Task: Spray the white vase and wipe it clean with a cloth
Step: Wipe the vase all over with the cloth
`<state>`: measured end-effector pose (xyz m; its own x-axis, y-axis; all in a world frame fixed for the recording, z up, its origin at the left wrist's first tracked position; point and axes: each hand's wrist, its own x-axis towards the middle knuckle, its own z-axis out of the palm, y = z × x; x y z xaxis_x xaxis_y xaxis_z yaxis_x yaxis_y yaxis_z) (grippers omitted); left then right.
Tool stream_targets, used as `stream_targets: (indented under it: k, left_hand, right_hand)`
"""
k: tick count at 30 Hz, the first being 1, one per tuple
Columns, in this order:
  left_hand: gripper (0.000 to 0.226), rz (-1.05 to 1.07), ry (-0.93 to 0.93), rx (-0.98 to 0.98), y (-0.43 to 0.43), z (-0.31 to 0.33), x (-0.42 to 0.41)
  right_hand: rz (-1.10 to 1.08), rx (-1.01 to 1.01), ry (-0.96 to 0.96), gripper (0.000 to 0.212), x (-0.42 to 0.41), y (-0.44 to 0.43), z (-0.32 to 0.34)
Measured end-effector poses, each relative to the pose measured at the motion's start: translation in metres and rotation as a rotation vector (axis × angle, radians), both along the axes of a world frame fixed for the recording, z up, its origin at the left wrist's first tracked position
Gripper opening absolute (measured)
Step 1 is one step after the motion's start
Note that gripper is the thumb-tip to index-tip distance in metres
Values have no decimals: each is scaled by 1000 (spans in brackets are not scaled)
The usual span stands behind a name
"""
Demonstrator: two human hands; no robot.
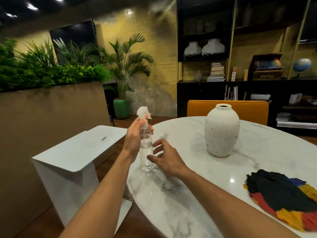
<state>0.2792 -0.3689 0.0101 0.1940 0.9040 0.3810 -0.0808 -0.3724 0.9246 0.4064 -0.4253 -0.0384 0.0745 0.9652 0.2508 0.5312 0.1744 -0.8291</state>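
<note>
The white speckled vase (221, 130) stands upright on the marble table (188, 194), to the right of both hands. A clear spray bottle (146, 152) with a white trigger head stands at the table's left edge. My left hand (135, 138) is wrapped around its neck, just below the trigger. My right hand (165, 157) hovers beside the bottle's lower body with fingers spread, holding nothing. A multicoloured cloth (283, 198) in black, red, yellow and blue lies crumpled at the table's right front.
A white side table (72, 155) stands left of the marble table. An orange chair (228, 109) is behind the vase. A tall planter wall (51, 107) with greenery fills the left. Dark shelves (257, 69) with books line the back.
</note>
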Motion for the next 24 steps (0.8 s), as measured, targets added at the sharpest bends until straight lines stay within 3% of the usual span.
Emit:
stream_targets:
  k: [7, 10, 13, 17, 24]
  left_hand:
    - [48, 9, 36, -50, -4, -13, -9]
    - [62, 51, 10, -32, -6, -21, -14]
    - [58, 280, -94, 45, -22, -25, -19]
    - [29, 569, -264, 204, -65, -29, -15]
    - [11, 257, -20, 213, -117, -39, 40]
  right_hand:
    - [-2, 2, -39, 35, 5, 1, -4]
    - [14, -4, -24, 34, 13, -5, -1]
    - [38, -2, -31, 33, 24, -19, 8]
    - [80, 16, -54, 33, 45, -51, 27]
    - [52, 18, -91, 27, 103, -112, 46]
